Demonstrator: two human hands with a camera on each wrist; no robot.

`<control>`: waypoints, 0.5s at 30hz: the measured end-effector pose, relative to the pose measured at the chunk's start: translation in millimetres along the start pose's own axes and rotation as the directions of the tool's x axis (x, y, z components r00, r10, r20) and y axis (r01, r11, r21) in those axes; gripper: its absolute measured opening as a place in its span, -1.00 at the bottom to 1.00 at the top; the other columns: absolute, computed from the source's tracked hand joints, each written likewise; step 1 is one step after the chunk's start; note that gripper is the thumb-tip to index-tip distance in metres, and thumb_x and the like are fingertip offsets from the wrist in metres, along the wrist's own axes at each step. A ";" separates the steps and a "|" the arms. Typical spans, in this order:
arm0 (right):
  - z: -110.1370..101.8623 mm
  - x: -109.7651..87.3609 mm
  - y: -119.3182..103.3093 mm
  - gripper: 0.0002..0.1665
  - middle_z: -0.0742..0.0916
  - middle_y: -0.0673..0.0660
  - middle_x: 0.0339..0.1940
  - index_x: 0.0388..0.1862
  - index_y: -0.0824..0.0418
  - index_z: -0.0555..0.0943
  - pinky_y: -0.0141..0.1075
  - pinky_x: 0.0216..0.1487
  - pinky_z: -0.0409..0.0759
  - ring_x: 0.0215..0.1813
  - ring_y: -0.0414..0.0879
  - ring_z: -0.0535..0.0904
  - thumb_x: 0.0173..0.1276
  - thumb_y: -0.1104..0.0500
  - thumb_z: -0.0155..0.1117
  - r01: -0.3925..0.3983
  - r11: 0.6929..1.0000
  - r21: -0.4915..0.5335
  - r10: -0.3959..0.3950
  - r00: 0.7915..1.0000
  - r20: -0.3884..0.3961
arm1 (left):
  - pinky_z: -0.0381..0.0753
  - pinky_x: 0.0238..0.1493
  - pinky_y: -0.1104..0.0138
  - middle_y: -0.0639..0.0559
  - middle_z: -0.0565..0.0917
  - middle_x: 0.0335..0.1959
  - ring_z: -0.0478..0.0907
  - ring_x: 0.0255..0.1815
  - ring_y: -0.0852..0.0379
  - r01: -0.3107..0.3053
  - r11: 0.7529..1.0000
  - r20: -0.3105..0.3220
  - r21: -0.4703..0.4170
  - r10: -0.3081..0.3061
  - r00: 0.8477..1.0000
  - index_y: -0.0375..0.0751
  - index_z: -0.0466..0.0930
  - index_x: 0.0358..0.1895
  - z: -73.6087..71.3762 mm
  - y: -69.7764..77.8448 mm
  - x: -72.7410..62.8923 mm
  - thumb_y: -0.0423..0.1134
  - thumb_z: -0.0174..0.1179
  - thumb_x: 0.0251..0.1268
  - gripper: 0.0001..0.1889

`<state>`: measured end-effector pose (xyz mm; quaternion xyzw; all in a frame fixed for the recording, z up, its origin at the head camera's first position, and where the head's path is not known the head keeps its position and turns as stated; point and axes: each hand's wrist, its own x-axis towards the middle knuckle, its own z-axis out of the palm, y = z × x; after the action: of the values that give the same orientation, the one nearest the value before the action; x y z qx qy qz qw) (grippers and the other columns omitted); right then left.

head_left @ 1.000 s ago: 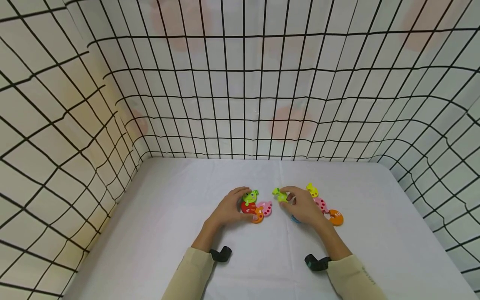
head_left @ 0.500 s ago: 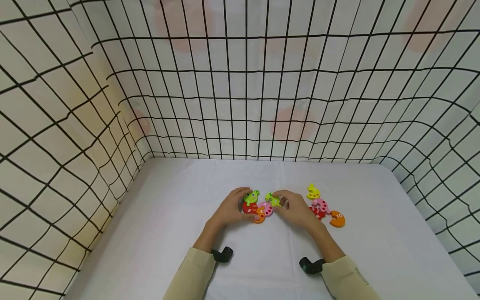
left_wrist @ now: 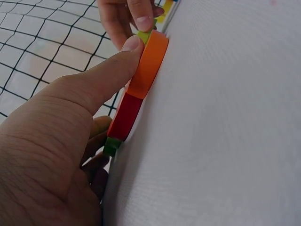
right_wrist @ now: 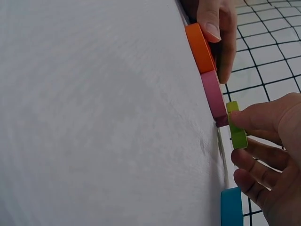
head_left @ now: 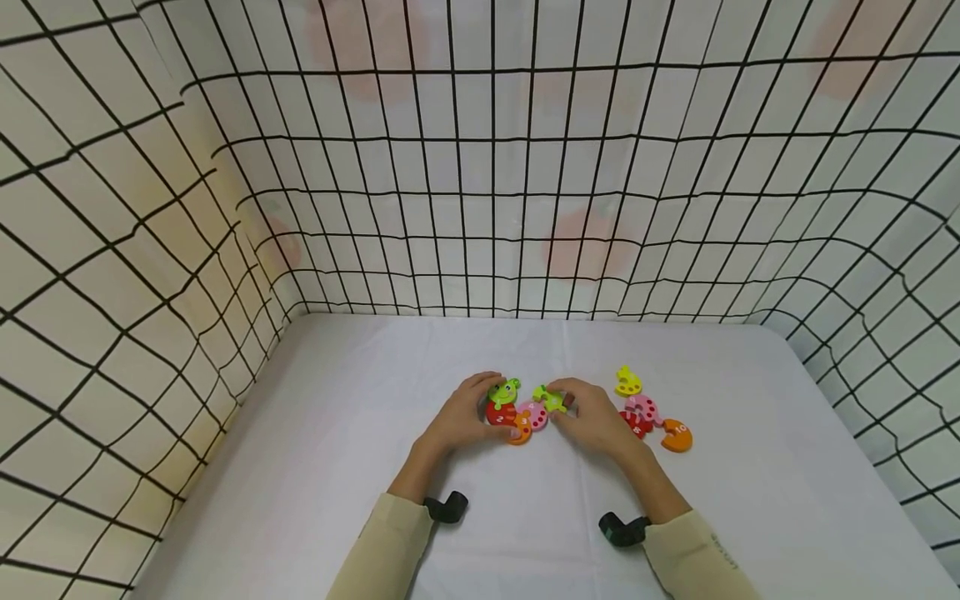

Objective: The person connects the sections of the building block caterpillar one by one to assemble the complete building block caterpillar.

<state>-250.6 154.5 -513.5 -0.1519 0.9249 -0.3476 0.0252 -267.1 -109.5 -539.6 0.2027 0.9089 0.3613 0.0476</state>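
Note:
My left hand [head_left: 453, 417] holds a joined run of number puzzle pieces on the table. Its thumb rests on the orange piece [left_wrist: 149, 63] and its fingers reach round to the green head piece with a face [head_left: 504, 392]. Between these sits a red piece [head_left: 501, 412] marked 2. A pink piece [right_wrist: 214, 96] adjoins the orange one. My right hand [head_left: 592, 417] pinches a lime green puzzle piece [right_wrist: 237, 129] between thumb and fingers. In the right wrist view that piece is just beside the pink piece's end, slightly raised; whether they touch I cannot tell.
Right of my right hand lie a yellow piece [head_left: 627, 381], a spotted pink piece [head_left: 642, 407], a red piece [head_left: 637, 424] and an orange piece [head_left: 677, 435] marked 10. A blue piece [right_wrist: 231, 207] lies below my right hand. Black wire mesh [head_left: 491, 196] surrounds the white table [head_left: 360, 375].
My right hand has carried the lime green piece left to the pink piece, uncovering the loose red piece. Over the last half second it has barely moved. The left hand stays in place.

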 end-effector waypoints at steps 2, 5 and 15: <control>-0.2 0.1 -0.5 -0.52 0.72 0.07 -0.01 0.28 0.14 0.62 -0.28 -0.13 0.55 -0.10 -0.06 0.52 0.39 0.17 0.41 -0.013 1.000 -0.003 0.013 1.000 0.000 | 0.30 0.55 -0.10 0.05 0.34 0.58 0.24 0.61 -0.02 0.001 1.000 0.004 0.002 -0.001 1.000 0.08 0.36 0.53 0.3 0.0 0.2 0.23 0.52 0.03 -0.05; 0.0 -0.4 -0.8 -0.52 0.71 0.07 -0.04 0.28 0.14 0.62 -0.27 -0.13 0.55 -0.12 -0.06 0.51 0.38 0.18 0.41 -0.023 1.000 -0.007 0.023 1.000 0.005 | 0.30 0.55 -0.09 0.05 0.33 0.58 0.25 0.61 -0.03 0.002 1.000 0.009 -0.002 -0.002 1.000 0.07 0.35 0.54 0.7 0.1 0.4 0.24 0.51 0.03 -0.04; 5.7 4.3 -2.1 -0.51 0.72 0.08 -0.01 0.28 0.14 0.62 -0.23 -0.08 0.58 -0.09 -0.05 0.52 0.38 0.19 0.42 -0.026 1.000 -0.011 0.027 0.999 0.022 | 0.30 0.56 -0.07 0.05 0.32 0.59 0.22 0.62 -0.02 -0.024 0.999 0.013 0.021 0.024 1.000 0.04 0.34 0.55 -2.6 3.0 -0.9 0.27 0.57 -0.07 0.05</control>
<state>-253.3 148.1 -516.2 -0.1436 0.9284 -0.3404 0.0392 -265.8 -109.6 -535.7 0.2165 0.9098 0.3509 0.0467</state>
